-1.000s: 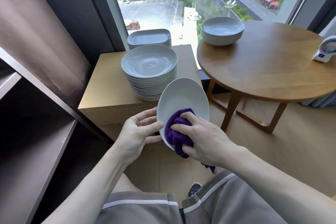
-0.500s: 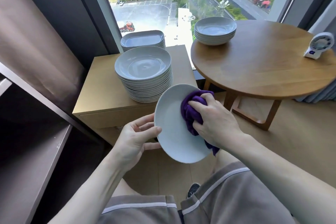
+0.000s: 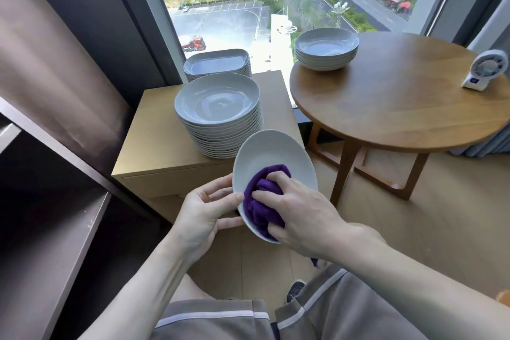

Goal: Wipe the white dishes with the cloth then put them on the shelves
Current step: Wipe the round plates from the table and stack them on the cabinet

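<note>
A white dish [image 3: 276, 154] is held tilted just below the middle of the view, its nine-o'clock rim gripped by the curled fingers of the left hand [image 3: 204, 215], while a bunched purple cloth [image 3: 262, 199] is clutched in the right hand [image 3: 300, 218] and pressed into the dish's lower half. From the dish, a stack of round plates [image 3: 218, 102] is seen at eleven o'clock on a wooden cabinet [image 3: 154, 146], bowls [image 3: 327, 47] on a round table [image 3: 400, 107] at one o'clock, and dark shelves [image 3: 82, 229] at nine o'clock.

A small white fan [image 3: 486, 70] stands on the round wooden table [image 3: 400, 110].
</note>
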Demonstrator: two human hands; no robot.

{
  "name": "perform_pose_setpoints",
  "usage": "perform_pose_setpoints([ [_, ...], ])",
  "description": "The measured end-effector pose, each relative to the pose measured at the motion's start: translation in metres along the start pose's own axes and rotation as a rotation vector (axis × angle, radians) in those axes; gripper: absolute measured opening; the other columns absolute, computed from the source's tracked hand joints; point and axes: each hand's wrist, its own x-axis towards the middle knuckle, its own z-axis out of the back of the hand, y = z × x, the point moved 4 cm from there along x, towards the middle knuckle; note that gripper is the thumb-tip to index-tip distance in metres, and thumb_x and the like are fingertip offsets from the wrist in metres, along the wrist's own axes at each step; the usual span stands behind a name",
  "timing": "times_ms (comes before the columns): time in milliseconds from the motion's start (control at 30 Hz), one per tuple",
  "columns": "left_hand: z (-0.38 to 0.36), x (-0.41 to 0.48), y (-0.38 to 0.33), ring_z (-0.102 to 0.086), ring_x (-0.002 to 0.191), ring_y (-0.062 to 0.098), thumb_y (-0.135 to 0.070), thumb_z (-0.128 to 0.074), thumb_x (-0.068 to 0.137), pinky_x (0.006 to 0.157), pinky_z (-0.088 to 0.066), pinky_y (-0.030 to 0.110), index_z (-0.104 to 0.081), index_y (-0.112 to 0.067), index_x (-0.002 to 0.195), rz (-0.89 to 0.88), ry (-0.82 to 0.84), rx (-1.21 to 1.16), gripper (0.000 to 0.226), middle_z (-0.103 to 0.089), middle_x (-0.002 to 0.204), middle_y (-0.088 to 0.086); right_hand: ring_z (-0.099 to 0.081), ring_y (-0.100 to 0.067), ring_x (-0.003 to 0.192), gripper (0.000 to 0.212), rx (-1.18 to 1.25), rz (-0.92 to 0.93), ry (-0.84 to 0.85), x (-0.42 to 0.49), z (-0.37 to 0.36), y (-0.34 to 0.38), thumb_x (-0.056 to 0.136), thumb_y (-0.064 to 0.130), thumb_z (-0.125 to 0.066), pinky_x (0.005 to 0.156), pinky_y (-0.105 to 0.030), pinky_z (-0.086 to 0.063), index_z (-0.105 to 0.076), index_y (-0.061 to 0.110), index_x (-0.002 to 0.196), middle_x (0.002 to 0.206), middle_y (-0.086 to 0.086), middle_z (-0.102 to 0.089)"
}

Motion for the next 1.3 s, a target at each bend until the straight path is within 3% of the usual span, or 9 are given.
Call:
perform_pose_setpoints([
  [167,-0.010,-0.003,0.005,-0.075,0.108,0.034,-0.014,-0.082,0.081,0.077,-0.063,0.043,-0.076,-0.018,0.126,0.014,0.060,0.047,0.045,-0.075,0.120,0.020,-0.050,-0.022,0.124,0.054,0.103,-0.003,-0.089,0.003,0.013,-0.005,0.088,0.038,-0.066,0.097,-0.032,-0.050,-0.052,0.030,0.140,0.146,0.001,-0.043],
  [300,-0.017,-0.007,0.009,-0.074,0.108,0.031,-0.020,-0.086,0.079,0.078,-0.063,0.044,-0.075,-0.018,0.127,0.039,0.080,0.068,0.049,-0.074,0.122,0.019,-0.052,-0.025,0.120,0.054,0.091,-0.142,-0.224,0.008,0.024,-0.028,0.086,0.032,-0.070,0.092,-0.034,-0.050,-0.055,0.027,0.137,0.141,-0.002,-0.046],
  [467,-0.013,-0.009,0.007,-0.075,0.106,0.035,-0.018,-0.084,0.078,0.075,-0.063,0.043,-0.076,-0.018,0.124,0.045,0.022,0.005,0.046,-0.074,0.124,0.020,-0.053,-0.023,0.112,0.052,0.127,-0.293,-0.235,0.009,0.029,-0.061,0.087,0.036,-0.066,0.081,-0.029,-0.042,-0.053,0.035,0.138,0.138,0.004,-0.043],
  [600,-0.003,-0.009,-0.001,-0.076,0.106,0.033,-0.019,-0.084,0.078,0.075,-0.063,0.041,-0.076,-0.017,0.125,0.016,-0.035,-0.037,0.048,-0.074,0.125,0.019,-0.055,-0.018,0.106,0.049,0.241,-0.329,-0.272,0.010,0.036,-0.070,0.085,0.037,-0.066,0.082,-0.028,-0.043,-0.057,0.038,0.134,0.136,0.010,-0.046],
  [767,-0.005,-0.005,-0.021,-0.078,0.090,0.025,-0.014,-0.079,0.079,0.068,-0.063,0.038,-0.080,-0.017,0.115,-0.026,-0.089,-0.066,0.037,-0.077,0.116,0.016,-0.052,-0.011,0.108,0.050,0.407,-0.354,-0.383,0.013,0.061,-0.087,0.083,0.029,-0.069,0.090,-0.026,-0.042,-0.061,0.035,0.132,0.127,0.012,-0.049],
  [900,-0.012,0.001,-0.037,-0.078,0.091,0.025,-0.010,-0.076,0.084,0.070,-0.064,0.039,-0.075,-0.011,0.124,-0.051,-0.124,-0.115,0.040,-0.077,0.118,0.015,-0.056,-0.013,0.103,0.048,0.534,-0.390,-0.478,0.009,0.077,-0.103,0.081,0.026,-0.070,0.089,-0.025,-0.043,-0.065,0.033,0.129,0.121,0.010,-0.054],
  [1000,-0.015,0.006,-0.051,-0.078,0.091,0.028,-0.011,-0.074,0.083,0.071,-0.064,0.039,-0.073,-0.008,0.124,-0.074,-0.169,-0.160,0.041,-0.076,0.119,0.017,-0.057,-0.010,0.099,0.048,0.595,-0.425,-0.552,0.007,0.082,-0.110,0.074,0.033,-0.064,0.085,-0.015,-0.040,-0.068,0.033,0.122,0.117,0.010,-0.057],
  [1100,-0.015,0.014,-0.067,-0.078,0.092,0.027,-0.012,-0.076,0.081,0.072,-0.064,0.039,-0.075,-0.010,0.109,-0.118,-0.213,-0.197,0.027,-0.077,0.115,0.016,-0.054,-0.006,0.099,0.048,0.635,-0.431,-0.575,0.008,0.081,-0.112,0.073,0.036,-0.062,0.081,-0.006,-0.035,-0.068,0.036,0.121,0.117,0.011,-0.057],
  [1300,-0.011,0.042,-0.092,-0.072,0.082,0.027,-0.005,-0.067,0.094,0.065,-0.064,0.036,-0.069,-0.003,0.109,-0.146,-0.386,-0.226,0.016,-0.073,0.099,0.017,-0.058,-0.013,0.105,0.045,0.712,-0.398,-0.557,0.022,0.071,-0.109,0.079,0.028,-0.068,0.088,-0.024,-0.044,-0.067,0.032,0.124,0.120,0.008,-0.057],
])
